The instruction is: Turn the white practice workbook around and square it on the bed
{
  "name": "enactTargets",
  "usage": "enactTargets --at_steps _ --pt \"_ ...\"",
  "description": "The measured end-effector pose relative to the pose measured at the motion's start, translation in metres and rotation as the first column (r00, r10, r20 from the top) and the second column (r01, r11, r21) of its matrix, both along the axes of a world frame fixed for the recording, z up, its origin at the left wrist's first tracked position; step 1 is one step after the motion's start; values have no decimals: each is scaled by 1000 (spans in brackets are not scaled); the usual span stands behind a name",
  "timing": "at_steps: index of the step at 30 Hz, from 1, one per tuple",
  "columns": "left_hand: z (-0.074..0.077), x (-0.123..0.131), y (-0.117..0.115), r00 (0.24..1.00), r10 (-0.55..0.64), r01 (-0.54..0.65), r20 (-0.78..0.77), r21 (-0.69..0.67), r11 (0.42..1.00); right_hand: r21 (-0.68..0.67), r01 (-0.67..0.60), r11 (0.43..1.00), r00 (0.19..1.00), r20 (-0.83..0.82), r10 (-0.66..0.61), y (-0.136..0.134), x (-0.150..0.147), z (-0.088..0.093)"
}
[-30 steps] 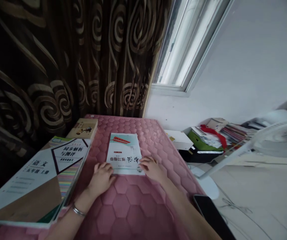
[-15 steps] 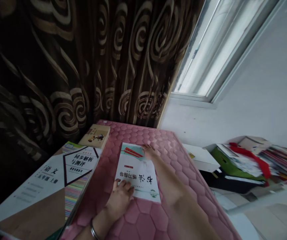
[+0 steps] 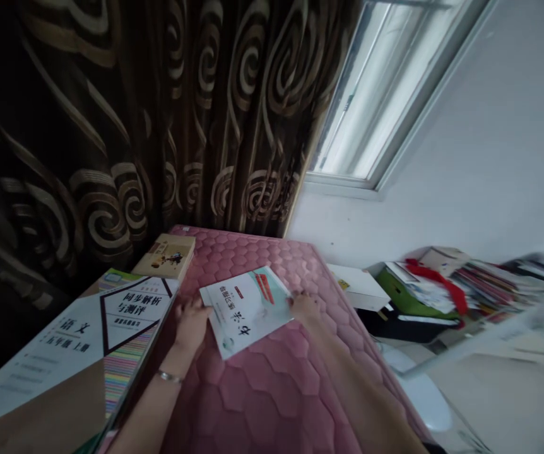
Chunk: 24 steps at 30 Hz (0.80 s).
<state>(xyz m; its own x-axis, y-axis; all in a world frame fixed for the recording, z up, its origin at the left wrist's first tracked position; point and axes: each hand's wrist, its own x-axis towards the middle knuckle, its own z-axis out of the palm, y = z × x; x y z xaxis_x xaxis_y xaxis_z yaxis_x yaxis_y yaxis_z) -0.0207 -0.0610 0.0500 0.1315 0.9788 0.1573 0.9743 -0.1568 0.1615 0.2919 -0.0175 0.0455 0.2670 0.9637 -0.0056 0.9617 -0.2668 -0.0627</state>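
Booklet [image 3: 250,309] askew on pink mat [image 3: 272,410], near 6 o'clock of view. Left hand [image 3: 192,323] at booklet's 9 o'clock edge, fingers loosely curled; right hand [image 3: 305,307] at 3 o'clock edge, fingers bent. Can't tell if either pinches paper. Risks: uneven push could skew booklet; one-sided tug could crease cover; slide toward 9 o'clock could jam left knuckles against book stack [image 3: 132,309].

“书法练习指导” on the white booklet [image 3: 247,310], “语文” on the large left-hand book [image 3: 76,359]
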Motion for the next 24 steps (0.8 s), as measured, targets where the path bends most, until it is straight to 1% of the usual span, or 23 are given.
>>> enactTargets --at_steps 2,4,6,8,11,14,19,22,24 --pt "2 0 22 994 77 -69 71 -118 991 6 41 999 999 -17 -41 -34 0 -6" --pt "1 3 40 990 83 -63 110 -174 983 22 67 998 996 -68 -65 -65 -4 -12" --pt "0 6 48 990 68 -44 127 -176 983 48 98 994 987 -129 -91 -87 -11 -17" --pt "-2 7 49 988 64 -40 142 -167 985 53 125 991 979 -169 -115 -100 -16 -17" --pt "-4 5 41 985 75 -53 156 -140 989 25 142 989 972 -194 -135 -107 -21 -12" --pt "-7 1 31 979 115 -95 167 -125 988 15 148 989 967 -214 -141 -107 -23 -8" --pt "-15 -4 11 968 173 -155 179 -112 982 56 131 990 971 -210 -117 -106 -20 -14" --pt "-19 -5 1 965 180 -166 189 -89 982 79 111 991 975 -201 -93 -106 -18 -17" --pt "-21 -6 -1 965 179 -166 194 -79 983 71 108 992 975 -204 -91 -106 -19 -17"
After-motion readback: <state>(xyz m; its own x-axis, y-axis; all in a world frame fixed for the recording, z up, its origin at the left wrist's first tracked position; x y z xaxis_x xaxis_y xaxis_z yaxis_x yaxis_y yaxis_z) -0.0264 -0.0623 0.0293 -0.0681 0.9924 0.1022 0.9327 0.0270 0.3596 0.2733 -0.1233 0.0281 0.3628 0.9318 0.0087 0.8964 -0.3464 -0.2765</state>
